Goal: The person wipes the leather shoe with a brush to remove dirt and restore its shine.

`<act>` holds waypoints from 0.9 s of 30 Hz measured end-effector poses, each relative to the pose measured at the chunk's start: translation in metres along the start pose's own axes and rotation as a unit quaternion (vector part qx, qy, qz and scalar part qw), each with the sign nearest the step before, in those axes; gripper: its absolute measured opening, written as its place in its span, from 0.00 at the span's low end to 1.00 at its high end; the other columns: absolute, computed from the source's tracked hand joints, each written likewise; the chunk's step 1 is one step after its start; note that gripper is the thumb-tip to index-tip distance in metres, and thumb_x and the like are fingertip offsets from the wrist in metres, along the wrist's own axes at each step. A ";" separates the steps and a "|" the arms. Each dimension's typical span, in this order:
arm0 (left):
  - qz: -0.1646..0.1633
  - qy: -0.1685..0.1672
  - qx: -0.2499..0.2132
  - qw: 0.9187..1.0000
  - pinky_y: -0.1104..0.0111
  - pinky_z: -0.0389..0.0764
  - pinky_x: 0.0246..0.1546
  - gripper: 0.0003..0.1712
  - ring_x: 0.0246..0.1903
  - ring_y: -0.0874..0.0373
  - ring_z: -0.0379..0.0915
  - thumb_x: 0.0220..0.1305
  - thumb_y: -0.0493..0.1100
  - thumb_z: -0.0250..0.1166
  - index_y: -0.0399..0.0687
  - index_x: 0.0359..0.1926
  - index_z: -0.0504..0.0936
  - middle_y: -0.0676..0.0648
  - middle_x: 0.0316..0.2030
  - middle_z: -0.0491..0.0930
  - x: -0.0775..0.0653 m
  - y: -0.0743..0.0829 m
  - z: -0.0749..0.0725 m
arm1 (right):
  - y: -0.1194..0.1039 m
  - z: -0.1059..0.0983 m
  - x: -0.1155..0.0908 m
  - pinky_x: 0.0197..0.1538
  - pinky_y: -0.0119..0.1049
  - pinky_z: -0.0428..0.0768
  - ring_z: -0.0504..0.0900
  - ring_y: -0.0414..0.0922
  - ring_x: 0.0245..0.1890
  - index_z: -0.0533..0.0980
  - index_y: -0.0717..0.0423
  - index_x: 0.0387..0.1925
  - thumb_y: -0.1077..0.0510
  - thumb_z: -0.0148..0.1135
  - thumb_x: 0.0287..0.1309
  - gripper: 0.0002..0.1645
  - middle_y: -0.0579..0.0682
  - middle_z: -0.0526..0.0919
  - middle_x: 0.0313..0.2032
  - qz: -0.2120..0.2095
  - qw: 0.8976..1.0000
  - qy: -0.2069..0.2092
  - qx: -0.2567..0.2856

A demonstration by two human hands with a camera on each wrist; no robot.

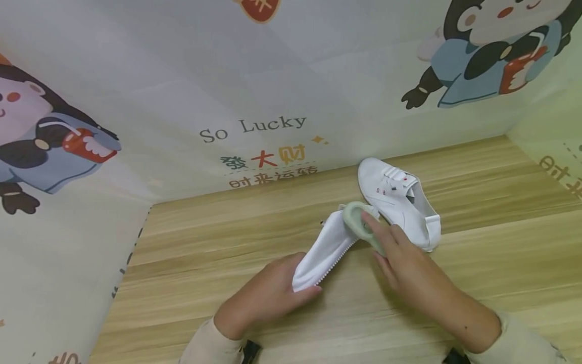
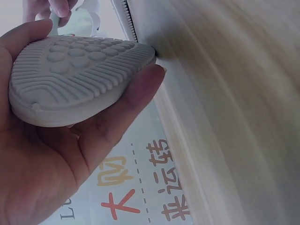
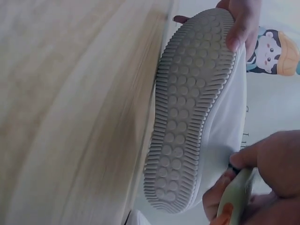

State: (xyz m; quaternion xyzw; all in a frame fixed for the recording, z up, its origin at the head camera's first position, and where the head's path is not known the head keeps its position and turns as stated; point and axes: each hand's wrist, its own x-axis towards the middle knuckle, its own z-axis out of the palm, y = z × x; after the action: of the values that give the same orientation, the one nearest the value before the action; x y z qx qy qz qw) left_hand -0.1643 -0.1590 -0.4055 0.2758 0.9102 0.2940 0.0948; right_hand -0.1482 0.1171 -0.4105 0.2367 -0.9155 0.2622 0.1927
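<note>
A white canvas shoe [image 1: 320, 253] is held on its side by my left hand [image 1: 270, 288], which grips one end between thumb and fingers. Its ribbed, dotted sole [image 3: 185, 103] faces the right wrist camera. In my right hand [image 1: 404, 263] is a pale green brush [image 1: 356, 218], with the index finger laid along its back. The brush lies against the upper near the shoe's far end, and its bristles are mostly hidden. An orange patch marks the brush handle [image 3: 234, 199] in the right wrist view.
A second white shoe [image 1: 395, 202] stands upright on the wood-grain tabletop [image 1: 218, 242], just beyond the brush, close to the back wall. Printed walls [image 1: 182, 101] with cartoon figures and lettering enclose the table at the back and both sides.
</note>
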 end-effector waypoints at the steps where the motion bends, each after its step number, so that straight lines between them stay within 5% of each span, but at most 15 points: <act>1: 0.001 0.000 0.000 1.000 0.73 0.74 0.33 0.16 0.28 0.66 0.70 0.62 0.53 0.69 0.56 0.47 0.78 0.61 0.29 0.74 0.000 0.000 0.000 | -0.001 0.000 0.000 0.33 0.37 0.80 0.75 0.42 0.28 0.54 0.45 0.76 0.67 0.66 0.59 0.49 0.56 0.77 0.46 -0.007 1.000 -0.002 0.003; 15: 0.026 0.000 0.009 1.000 0.73 0.76 0.37 0.22 0.33 0.67 0.73 0.62 0.52 0.69 0.61 0.55 0.76 0.63 0.34 0.76 -0.001 0.000 0.000 | -0.020 0.006 -0.011 0.36 0.25 0.76 0.72 0.33 0.32 0.59 0.43 0.75 0.64 0.69 0.57 0.48 0.41 0.73 0.45 -0.159 0.983 -0.068 0.054; 21: 0.009 -0.006 -0.001 1.000 0.73 0.76 0.35 0.19 0.31 0.66 0.73 0.62 0.53 0.69 0.59 0.52 0.77 0.61 0.33 0.76 -0.001 0.000 -0.001 | -0.016 0.006 -0.008 0.31 0.25 0.73 0.68 0.33 0.27 0.59 0.40 0.75 0.66 0.72 0.52 0.52 0.43 0.74 0.39 -0.105 0.994 -0.039 0.021; 27: 0.000 -0.006 -0.001 1.000 0.73 0.74 0.33 0.17 0.29 0.66 0.71 0.61 0.53 0.70 0.59 0.49 0.77 0.61 0.30 0.75 0.000 0.000 0.000 | -0.005 0.000 0.000 0.30 0.32 0.75 0.69 0.37 0.26 0.57 0.40 0.75 0.65 0.68 0.58 0.49 0.51 0.76 0.43 -0.026 1.000 -0.017 0.000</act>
State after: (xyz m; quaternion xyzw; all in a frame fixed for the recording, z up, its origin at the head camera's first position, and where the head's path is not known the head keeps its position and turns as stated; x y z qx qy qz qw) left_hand -0.1642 -0.1592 -0.4050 0.2779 0.9093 0.2929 0.1006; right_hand -0.1451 0.1129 -0.4089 0.2648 -0.9123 0.2527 0.1836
